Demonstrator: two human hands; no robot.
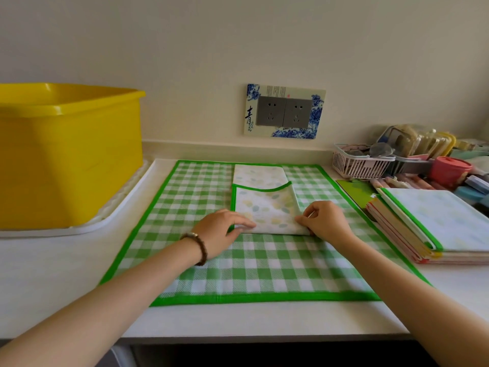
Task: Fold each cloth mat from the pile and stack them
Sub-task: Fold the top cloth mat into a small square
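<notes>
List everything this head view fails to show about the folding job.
Head view only:
Yellow tub: inside hidden by its near wall; left side cut off by the frame.
Stack of mats: right part cut off by the frame; layer count too fine.
Leaf-print mat: near corners covered by the left hand and right hand; whether the left hand pinches or presses is unclear.
White basket: contents blurred.

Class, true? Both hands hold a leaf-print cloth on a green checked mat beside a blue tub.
No: in the head view the plastic tub is yellow. Left hand and right hand hold the leaf-print cloth on the green checked mat.
</notes>
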